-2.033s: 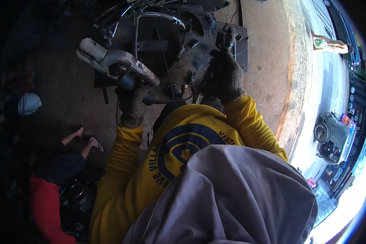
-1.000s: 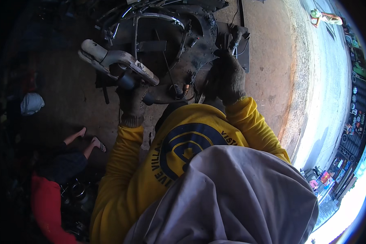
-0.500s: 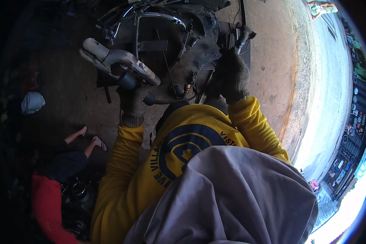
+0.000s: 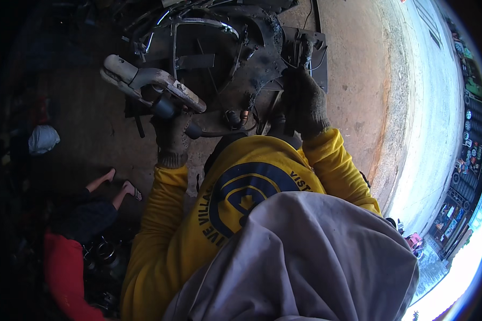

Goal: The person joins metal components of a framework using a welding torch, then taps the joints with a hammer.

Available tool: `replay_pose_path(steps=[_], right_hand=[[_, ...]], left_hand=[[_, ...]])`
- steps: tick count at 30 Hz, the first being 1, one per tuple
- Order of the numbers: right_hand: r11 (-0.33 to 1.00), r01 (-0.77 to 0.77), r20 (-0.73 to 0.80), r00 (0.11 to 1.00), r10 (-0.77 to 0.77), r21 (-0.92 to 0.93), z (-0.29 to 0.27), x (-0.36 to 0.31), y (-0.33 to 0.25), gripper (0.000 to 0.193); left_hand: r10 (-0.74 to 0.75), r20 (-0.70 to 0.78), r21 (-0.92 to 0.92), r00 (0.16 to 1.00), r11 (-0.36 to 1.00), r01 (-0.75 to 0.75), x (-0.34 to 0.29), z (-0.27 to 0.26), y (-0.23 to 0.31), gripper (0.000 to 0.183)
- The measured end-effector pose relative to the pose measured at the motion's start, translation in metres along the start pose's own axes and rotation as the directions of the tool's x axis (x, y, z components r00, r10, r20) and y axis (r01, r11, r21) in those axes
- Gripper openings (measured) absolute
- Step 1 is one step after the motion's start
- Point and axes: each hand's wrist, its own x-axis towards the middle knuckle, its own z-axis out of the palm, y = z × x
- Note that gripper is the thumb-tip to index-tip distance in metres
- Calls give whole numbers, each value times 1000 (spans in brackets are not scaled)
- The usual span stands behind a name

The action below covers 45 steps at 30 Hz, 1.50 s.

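Observation:
My gloved left hand (image 4: 172,140) is closed round the dark handle of a welding electrode holder (image 4: 154,80), a worn metal clamp with long jaws pointing up and left. A cable (image 4: 219,134) trails right from its handle. On the right, my gloved right hand (image 4: 311,107) is closed on a short hammer-like metal tool (image 4: 307,48); its exact kind is too dark to make out. That tool is over a dark flat plate (image 4: 318,80) with thin rods on it. Between and beyond my hands is a dark metal frame (image 4: 206,22) with curved bars and a rough-edged sheet (image 4: 270,59).
A person in a red top (image 4: 64,267) is at the lower left, legs stretched toward me. Near them are a white bundle (image 4: 43,139) and dark round metal parts (image 4: 106,250). Concrete floor (image 4: 353,69) runs to a bright roadway on the right, with tyres (image 4: 466,182) beyond.
My right hand has tipped the hammer-like tool leftward, so its head now lies over the dark plate. My left hand and the electrode holder stay nearly where they were.

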Motion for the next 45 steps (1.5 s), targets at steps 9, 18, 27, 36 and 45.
replay_pose_path(steps=[9, 18, 27, 36, 45], right_hand=[[998, 62, 4, 998, -62, -30, -24, -8, 9, 33], [209, 557, 423, 782, -457, -803, -42, -17, 14, 50], [94, 541, 508, 828, -239, -836, -15, -17, -11, 42], [112, 523, 497, 845, -197, -845, -15, -7, -3, 46], [113, 537, 485, 819, -307, -836, -18, -10, 5, 40]], left_hand=[[45, 42, 360, 998, 931, -58, -7, 8, 14, 39], [66, 7, 472, 998, 880, -61, -5, 3, 8, 41], [56, -26, 150, 998, 987, -52, -7, 7, 4, 44], [98, -51, 25, 994, 995, -97, -4, -6, -7, 48], [185, 10, 162, 983, 969, -185, 0, -4, -8, 40]])
